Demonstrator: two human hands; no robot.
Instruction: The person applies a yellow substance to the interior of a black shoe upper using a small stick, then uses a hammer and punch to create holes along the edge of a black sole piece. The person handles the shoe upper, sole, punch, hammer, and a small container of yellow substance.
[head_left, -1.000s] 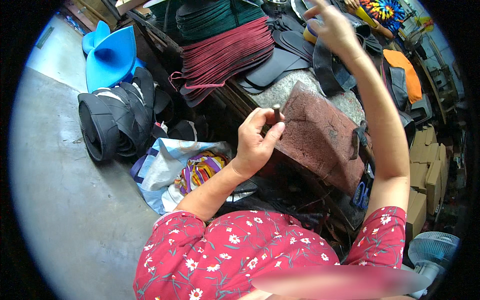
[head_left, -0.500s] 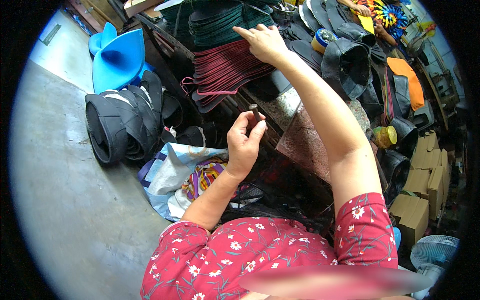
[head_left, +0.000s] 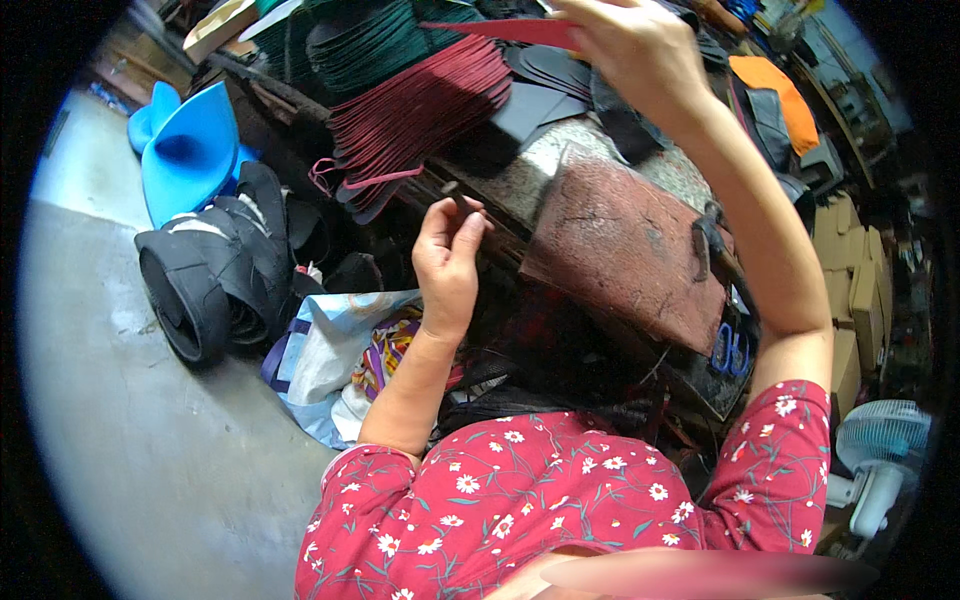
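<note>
A grey floor (head_left: 170, 470) fills the left of the frame, and a cluttered worktable runs from the upper left towards the right. Near the top centre, a stack of thin red sheets (head_left: 425, 110) lies beside a stack of dark green sheets (head_left: 365, 50). Above the red stack, at the top of the frame, the right hand (head_left: 645, 60) grips a flat red piece (head_left: 505, 32) that points left; its fingertips are partly hidden, and whether the piece touches the stacks I cannot tell. Left of centre, the left hand (head_left: 447, 265) is raised, thumb and fingers closed around a short dark rod (head_left: 459, 199) held tilted, its round end up. Right of centre lies a worn reddish-brown slab (head_left: 620, 245), with blue-handled scissors (head_left: 722, 350) near its lower right corner. A pale blue bag (head_left: 312, 385) stands at lower left, below some curled black pieces (head_left: 185, 285).
</note>
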